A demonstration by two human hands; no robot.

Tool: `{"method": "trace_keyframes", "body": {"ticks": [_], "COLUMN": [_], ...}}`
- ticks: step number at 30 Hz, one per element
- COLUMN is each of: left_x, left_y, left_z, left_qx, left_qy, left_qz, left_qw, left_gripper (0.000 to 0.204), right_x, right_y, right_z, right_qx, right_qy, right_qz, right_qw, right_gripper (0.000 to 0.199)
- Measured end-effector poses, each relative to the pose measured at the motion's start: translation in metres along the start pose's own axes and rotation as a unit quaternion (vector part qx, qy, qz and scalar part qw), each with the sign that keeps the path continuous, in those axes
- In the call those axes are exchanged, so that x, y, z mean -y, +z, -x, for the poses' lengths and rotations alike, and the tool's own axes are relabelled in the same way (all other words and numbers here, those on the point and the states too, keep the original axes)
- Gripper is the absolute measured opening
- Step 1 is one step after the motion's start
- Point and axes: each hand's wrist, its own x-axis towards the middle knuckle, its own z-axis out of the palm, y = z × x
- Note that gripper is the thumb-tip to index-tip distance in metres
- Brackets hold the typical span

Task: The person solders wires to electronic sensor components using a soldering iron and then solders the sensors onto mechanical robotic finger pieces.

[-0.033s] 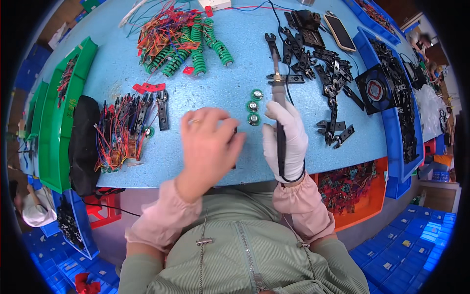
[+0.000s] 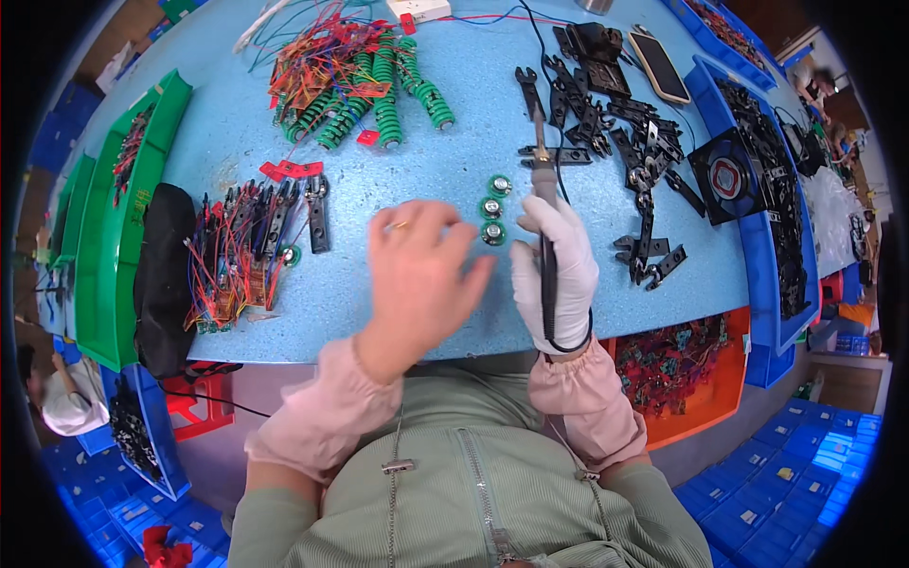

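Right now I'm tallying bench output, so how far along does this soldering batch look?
Already done, it seems: a bundle of wired black parts lies at the left. In hand: the gloved right hand grips a soldering iron, tip up by three small round discs; the bare left hand reaches toward them. Apparently left: a heap of unwired black brackets at the right, far more than what is wired.

My left hand [image 2: 417,275] covers whatever's under its palm, can't tell if it's holding anything. The soldering iron [image 2: 543,189] handle is mostly buried in my gloved right hand [image 2: 557,275]. Tip's too small to make out.
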Motion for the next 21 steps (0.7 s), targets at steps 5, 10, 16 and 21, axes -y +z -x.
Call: {"method": "trace_keyframes", "body": {"ticks": [5,10,16,21], "left_x": [0.001,0.015,0.05,0.125], "left_y": [0.028,0.016,-0.016,-0.086], "left_z": [-0.014,-0.014,-0.033,-0.09], "left_qx": [0.017,0.045,0.024,0.03], "left_qy": [-0.021,-0.086,-0.033,0.007], "left_qz": [-0.048,-0.109,-0.065,-0.136], "left_qw": [0.998,0.989,0.997,0.99], "left_gripper": [0.02,0.024,0.02,0.006], "right_x": [0.003,0.003,0.006,0.012], "right_y": [-0.002,-0.002,0.001,0.01], "right_z": [0.001,-0.003,-0.01,-0.041], "right_qx": [-0.007,0.002,-0.007,-0.048], "right_qy": [-0.027,-0.035,-0.048,-0.078], "right_qz": [0.001,0.016,0.004,-0.004], "right_qw": [1.0,0.999,0.999,0.996], "right_gripper": [0.062,0.063,0.061,0.056]}}
